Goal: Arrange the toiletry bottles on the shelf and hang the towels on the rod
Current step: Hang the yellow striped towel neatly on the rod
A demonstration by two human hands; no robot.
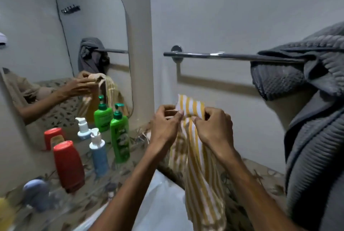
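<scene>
Both hands pinch the striped towel at its bunched top edge: the left hand with fingers and thumb curled onto the cloth from the left, the right hand gripping it from the right, the two close together with a fold of yellow-and-white fabric standing up between them. From there the towel hangs down between the forearms, in front of the patterned counter, and it is well below the rod.

To the left, on the counter under the mirror, stands a row of bottles. Nearest is a red bottle set on its cap end, then a blue pump bottle, then a green pump bottle farthest along, close to the wall corner. A blurred blue-grey object and something yellow lie nearer still at the lower left.

Farther back, the chrome rod runs along the wall, bare at its left part. A grey towel is draped over its right end, hanging down in thick folds.
</scene>
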